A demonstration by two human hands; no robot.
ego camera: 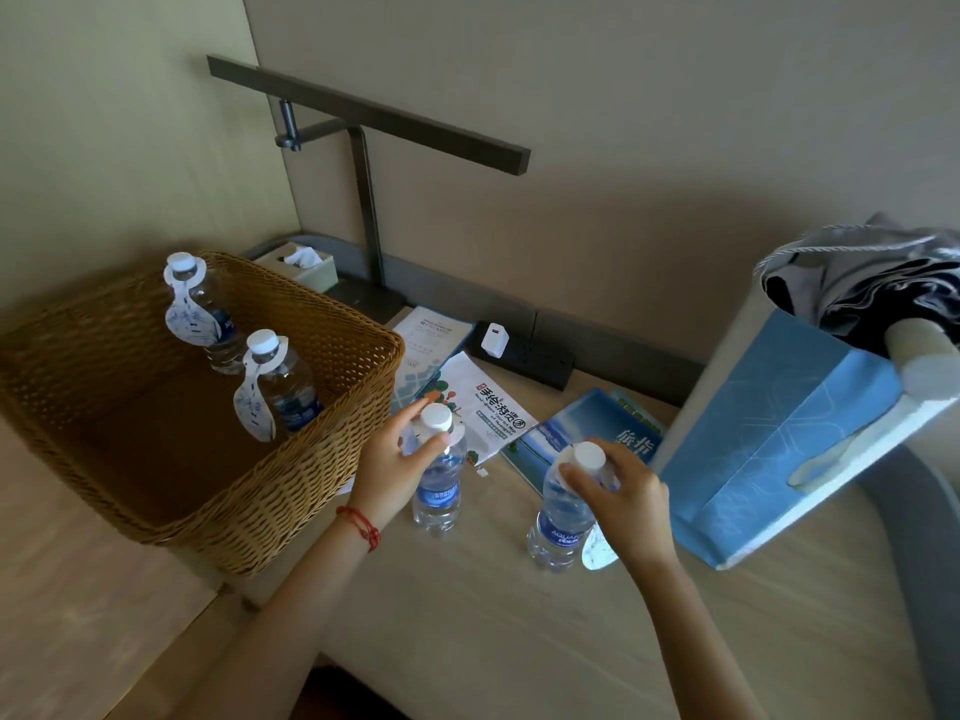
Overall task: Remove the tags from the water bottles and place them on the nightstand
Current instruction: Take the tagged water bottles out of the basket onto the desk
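Our left hand (395, 459) grips one water bottle's (439, 485) neck, our right hand (628, 491) another's (563, 517), both upright on the near nightstand (493, 615). Tags remain; next, we likely lift each over its cap.

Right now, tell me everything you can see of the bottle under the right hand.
The right bottle is clear plastic with a white cap and a blue label, standing upright on the nightstand near the blue paper bag. The right hand grips its neck from above. Its white paper tag hangs behind the hand, low beside the bottle's base.
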